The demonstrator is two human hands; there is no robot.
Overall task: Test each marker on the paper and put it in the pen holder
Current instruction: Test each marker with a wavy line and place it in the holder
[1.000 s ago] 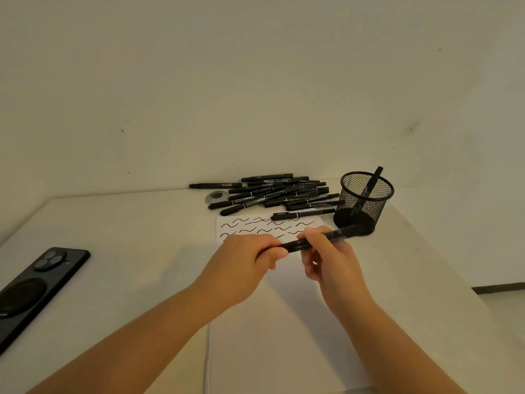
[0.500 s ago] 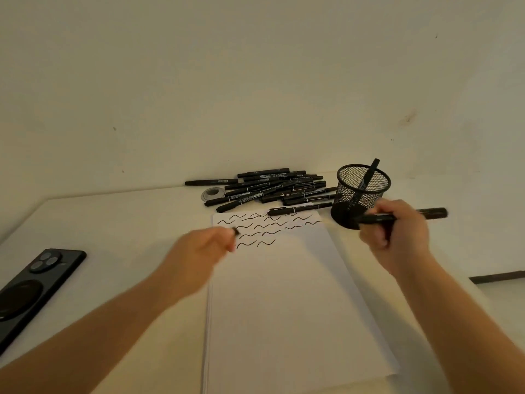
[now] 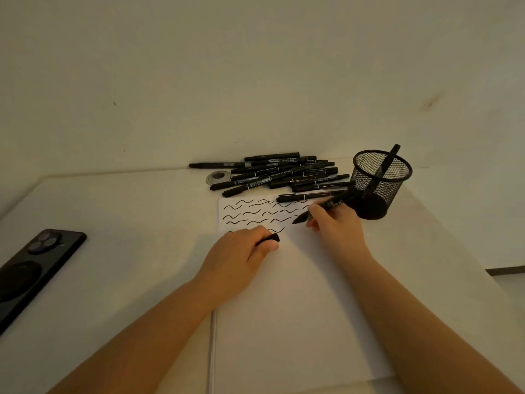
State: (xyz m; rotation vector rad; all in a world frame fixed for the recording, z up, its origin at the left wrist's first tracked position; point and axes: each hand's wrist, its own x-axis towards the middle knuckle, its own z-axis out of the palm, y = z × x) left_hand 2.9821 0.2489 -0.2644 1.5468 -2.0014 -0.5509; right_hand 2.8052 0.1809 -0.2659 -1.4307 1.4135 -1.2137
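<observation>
My right hand [image 3: 336, 223] grips an uncapped black marker [image 3: 326, 206], its tip down at the white paper [image 3: 298, 308] beside rows of black wavy lines. My left hand [image 3: 241, 251] rests on the paper's left edge and holds the marker's black cap [image 3: 271, 238]. A black mesh pen holder [image 3: 379, 180] stands at the back right with one marker [image 3: 387, 163] leaning in it. A pile of several black markers [image 3: 284, 173] lies behind the paper, and one single marker [image 3: 306, 197] lies along the paper's top edge.
A black phone [image 3: 34, 268] lies face down at the table's left edge. A small grey round object [image 3: 218, 177] sits left of the marker pile. The wall runs close behind the table. The table's right edge drops off past the holder.
The marker was pulled from its cap. My right hand swung out right, then came back down to the paper; my left hand settled on the paper with the cap.
</observation>
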